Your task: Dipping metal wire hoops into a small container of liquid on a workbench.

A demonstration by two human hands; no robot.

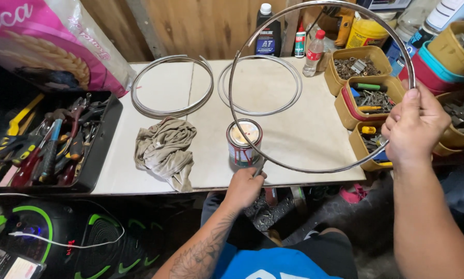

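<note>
The thin metal hoop (322, 88), in the right half of the frame, looks light, stiff and springy, likely slick; its rim offers the grip. Right hand (412, 129) pinches its right edge; left hand (245, 186) grips its bottom beside 1 small can (244, 142) on the table (304, 134).

There is only one view, from the person's head. It looks steeply down and forward, from near, over the white table (304, 139) toward the wooden wall (201, 26) at the far side.
</note>
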